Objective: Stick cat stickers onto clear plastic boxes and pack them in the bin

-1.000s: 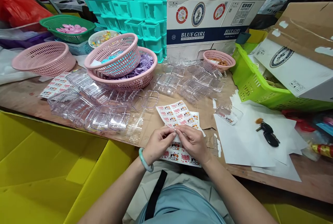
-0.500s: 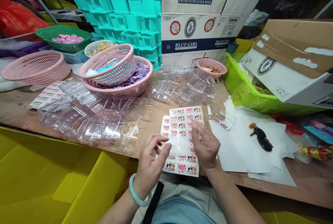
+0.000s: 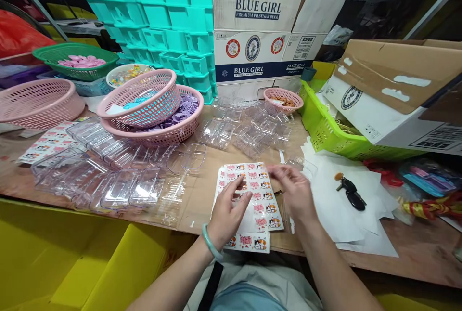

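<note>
A white sheet of cat-and-dog stickers (image 3: 267, 196) with pink lettering lies askew on a stack of similar sheets (image 3: 249, 242) in front of me. My left hand (image 3: 229, 212) rests over its left part, thumb and index finger apart, with nothing visible between them. Part of the sheet under that hand is bare white. By the sheet's upper right corner is my right hand (image 3: 294, 188), its fingers drawn together and slightly blurred. What they pinch, if anything, cannot be made out. A clear plastic piece (image 3: 306, 165) lies just behind the right hand, partly covered.
Clear plastic cases (image 3: 119, 181) spread at left, more (image 3: 252, 133) at the back. Pink baskets (image 3: 151, 135) hold purple and blue pieces. White papers (image 3: 332, 214) with a key (image 3: 352, 193) lie right, near a lime-green basket (image 3: 332, 133). Turquoise crates (image 3: 173, 17) and a carton (image 3: 258, 32) stand behind.
The top sticker sheet has turned, its lower end now farther right. My left hand has moved right and lies over it; the right hand's fingers have drawn together. The camera view has shifted slightly.
</note>
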### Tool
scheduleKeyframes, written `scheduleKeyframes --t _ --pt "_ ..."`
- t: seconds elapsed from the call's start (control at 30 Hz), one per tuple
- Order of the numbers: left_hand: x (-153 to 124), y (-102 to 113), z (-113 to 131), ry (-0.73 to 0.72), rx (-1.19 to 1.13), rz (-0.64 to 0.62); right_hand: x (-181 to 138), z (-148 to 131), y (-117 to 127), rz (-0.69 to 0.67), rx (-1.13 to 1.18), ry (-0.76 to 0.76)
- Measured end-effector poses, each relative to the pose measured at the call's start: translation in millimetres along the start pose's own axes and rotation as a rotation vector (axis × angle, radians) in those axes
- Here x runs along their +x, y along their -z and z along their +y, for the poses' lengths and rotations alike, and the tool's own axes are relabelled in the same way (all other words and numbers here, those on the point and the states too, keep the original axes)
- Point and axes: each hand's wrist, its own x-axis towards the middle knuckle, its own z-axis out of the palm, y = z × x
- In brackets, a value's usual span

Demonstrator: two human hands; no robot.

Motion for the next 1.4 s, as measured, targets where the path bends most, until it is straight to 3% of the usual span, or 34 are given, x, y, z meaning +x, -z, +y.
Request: scheduleKeyframes --t 0.07,0.17,0.27,0.37,0.5,0.63,0.83,1.03,1.17,1.23,1.4 --pt "-1.2 1.9 -6.6 -0.058 0.069 0.022 33.0 4.0 10.2 0.129 -0.249 0.292" --pt "-0.2 4.0 -11.8 -0.045 0.059 -0.052 82.6 20.3 18.1 -0.029 -0.684 0.643" --pt "7.8 1.5 -9.2 0.111 -0.096 -0.076 117.0 38.6 13.4 -0.199 -0.890 0.820" --pt "21.6 -4.1 -1.9 0.223 -0.290 -0.040 128.3 44.6 3.8 -0.212 -0.935 0.880" --pt "42.5 -11.0 10.0 0.339 -0.572 0.028 114.1 32.3 -5.4 -0.145 -0.922 0.901" --pt "54.0 -10.2 17.0 0.460 -0.793 -0.068 79.9 18.7 -10.3 -0.236 -0.848 0.966" --pt "30.9 9.0 13.5 0.307 -0.625 0.016 23.3 23.4 -3.2 -0.363 -0.721 1.147" --pt "-0.3 13.5 13.6 0.458 -0.669 -0.019 -4.1 44.0 -2.3 -0.414 -0.734 1.057" --pt "-5.8 17.8 8.9 0.504 -0.730 -0.084 -17.5 31.6 -8.7 -0.392 -0.646 1.033" --pt "-6.2 24.3 5.1 0.446 -0.669 -0.064 -26.4 17.3 -11.7 -0.369 -0.572 0.845" --pt "-7.8 39.4 -4.1 0.398 -0.589 -0.114 -46.9 -9.9 -17.6 -0.206 -0.205 0.174"
